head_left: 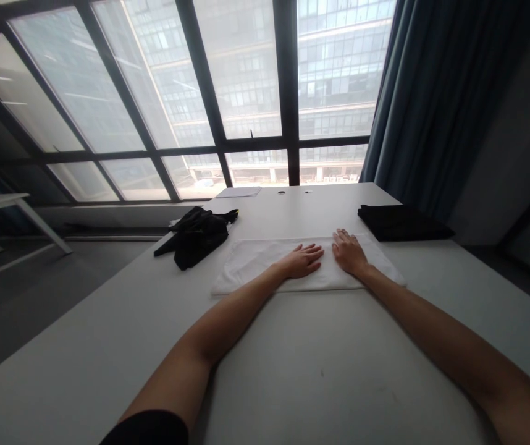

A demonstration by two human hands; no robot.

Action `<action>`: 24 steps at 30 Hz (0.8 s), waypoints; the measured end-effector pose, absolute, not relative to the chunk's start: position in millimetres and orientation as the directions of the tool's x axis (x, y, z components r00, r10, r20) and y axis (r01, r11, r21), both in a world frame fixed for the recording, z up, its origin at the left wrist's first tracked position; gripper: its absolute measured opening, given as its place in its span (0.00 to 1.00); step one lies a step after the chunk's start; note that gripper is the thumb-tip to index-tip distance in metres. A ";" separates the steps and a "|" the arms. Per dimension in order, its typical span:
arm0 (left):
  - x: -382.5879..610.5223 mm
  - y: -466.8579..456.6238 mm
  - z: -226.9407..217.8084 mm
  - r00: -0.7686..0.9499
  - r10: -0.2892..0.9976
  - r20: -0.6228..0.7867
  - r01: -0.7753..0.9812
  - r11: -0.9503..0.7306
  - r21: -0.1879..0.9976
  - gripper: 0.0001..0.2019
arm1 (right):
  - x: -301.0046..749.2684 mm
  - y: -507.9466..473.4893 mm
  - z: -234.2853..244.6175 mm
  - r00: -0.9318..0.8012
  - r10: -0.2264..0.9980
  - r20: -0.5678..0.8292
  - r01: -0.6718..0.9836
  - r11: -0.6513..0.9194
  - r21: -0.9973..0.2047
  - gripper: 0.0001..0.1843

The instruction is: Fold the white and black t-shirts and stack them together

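Note:
A white folded cloth (251,262) lies flat across the middle of the white table (302,346), its long side facing me. My left hand (301,261) rests palm down on it, fingers stretched out to the right. Close beside it, my right hand (348,251) also lies flat on the cloth, its fingers pointing away from me. Neither hand grips anything. Parts of the cloth are covered by my hands and forearms. The exact kind of garment or linen cannot be made out.
A crumpled black garment (202,233) lies left of the cloth, near the table's left edge. At the right sits a folded black cloth (401,222). Papers (238,192) lie at the far end, before the windows. A blue curtain (413,105) hangs at the right.

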State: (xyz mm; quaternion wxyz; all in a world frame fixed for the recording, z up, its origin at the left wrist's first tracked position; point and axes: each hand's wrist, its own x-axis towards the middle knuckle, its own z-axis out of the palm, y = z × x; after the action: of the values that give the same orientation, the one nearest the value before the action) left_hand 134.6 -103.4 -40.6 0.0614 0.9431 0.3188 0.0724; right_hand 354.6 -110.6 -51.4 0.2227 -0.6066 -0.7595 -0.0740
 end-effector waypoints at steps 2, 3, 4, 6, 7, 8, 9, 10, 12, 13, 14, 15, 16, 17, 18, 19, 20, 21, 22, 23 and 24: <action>135.6 -102.6 -42.4 0.783 0.612 0.106 0.592 -0.787 0.173 0.28 | 347.1 -112.0 -49.6 -0.362 0.842 0.399 0.876 0.454 -0.164 0.29; 135.8 -102.0 -43.1 0.781 0.614 0.116 0.591 -0.786 0.179 0.28 | 343.6 -112.2 -49.7 -0.429 0.828 0.361 0.838 0.514 -0.183 0.29; 135.9 -101.5 -43.6 0.778 0.615 0.126 0.591 -0.785 0.184 0.27 | 340.7 -112.1 -50.5 -0.469 0.823 0.320 0.813 0.544 -0.207 0.30; 136.1 -100.8 -43.7 0.775 0.618 0.133 0.592 -0.783 0.192 0.27 | 337.5 -111.1 -52.9 -0.483 0.839 0.251 0.809 0.537 -0.239 0.30; 136.2 -100.7 -43.4 0.775 0.619 0.127 0.592 -0.782 0.194 0.28 | 337.3 -110.5 -54.1 -0.466 0.854 0.233 0.822 0.515 -0.244 0.30; 136.2 -100.7 -42.9 0.777 0.619 0.117 0.593 -0.781 0.195 0.28 | 337.9 -109.9 -54.9 -0.444 0.868 0.223 0.837 0.490 -0.242 0.30; 136.3 -100.8 -42.3 0.778 0.619 0.108 0.594 -0.781 0.195 0.29 | 338.9 -109.5 -55.4 -0.420 0.881 0.217 0.853 0.465 -0.236 0.29; 136.3 -100.9 -41.6 0.780 0.618 0.100 0.594 -0.781 0.194 0.29 | 340.1 -109.3 -55.5 -0.395 0.893 0.215 0.869 0.439 -0.230 0.29; 136.3 -101.3 -40.5 0.777 0.623 0.092 0.600 -0.777 0.189 0.29 | 342.3 -109.5 -55.0 -0.342 0.915 0.212 0.897 0.386 -0.216 0.29; 136.2 -101.5 -40.0 0.775 0.626 0.090 0.605 -0.775 0.185 0.29 | 343.3 -109.6 -54.7 -0.311 0.926 0.212 0.911 0.354 -0.211 0.29; 136.1 -101.8 -39.6 0.773 0.629 0.088 0.608 -0.773 0.183 0.29 | 344.2 -109.6 -54.5 -0.279 0.937 0.211 0.924 0.321 -0.206 0.28; 136.0 -102.1 -39.2 0.771 0.631 0.086 0.610 -0.771 0.181 0.28 | 345.4 -109.3 -54.4 -0.245 0.946 0.212 0.936 0.288 -0.204 0.28; 135.9 -102.4 -38.8 0.770 0.632 0.084 0.612 -0.770 0.182 0.28 | 346.9 -108.6 -54.7 -0.216 0.953 0.215 0.944 0.259 -0.202 0.28; 135.8 -102.8 -38.5 0.769 0.634 0.083 0.613 -0.768 0.183 0.28 | 349.0 -107.6 -55.1 -0.189 0.958 0.217 0.951 0.233 -0.202 0.28; 135.7 -103.1 -38.1 0.768 0.635 0.081 0.614 -0.767 0.185 0.28 | 351.6 -106.2 -55.7 -0.166 0.962 0.218 0.957 0.210 -0.202 0.28; 135.7 -103.3 -37.9 0.768 0.635 0.078 0.615 -0.766 0.187 0.29 | 354.8 -104.4 -56.4 -0.143 0.965 0.218 0.961 0.188 -0.202 0.29; 135.6 -103.4 -37.8 0.768 0.635 0.077 0.615 -0.766 0.189 0.29 | 358.4 -102.4 -57.1 -0.118 0.969 0.216 0.966 0.163 -0.202 0.29; 135.6 -103.3 -37.8 0.769 0.635 0.076 0.614 -0.766 0.189 0.29 | 362.4 -100.3 -57.9 -0.091 0.973 0.212 0.970 0.134 -0.201 0.29; 135.5 -103.0 -38.0 0.769 0.634 0.076 0.613 -0.767 0.189 0.29 | 366.5 -98.1 -58.6 -0.060 0.977 0.206 0.975 0.102 -0.198 0.29; 135.5 -102.6 -38.4 0.769 0.635 0.077 0.614 -0.767 0.189 0.28 | 370.6 -96.0 -59.2 -0.027 0.979 0.200 0.978 0.066 -0.195 0.29; 135.5 -102.2 -38.8 0.769 0.635 0.078 0.614 -0.766 0.188 0.28 | 374.5 -94.2 -59.8 0.008 0.980 0.197 0.981 0.031 -0.193 0.29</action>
State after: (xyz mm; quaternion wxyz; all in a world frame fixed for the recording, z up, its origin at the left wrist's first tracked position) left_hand 135.5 -102.2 -38.8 0.0762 0.9373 0.3333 0.0684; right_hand 374.5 -94.2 -59.8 0.1394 -0.6959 -0.7044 -0.0005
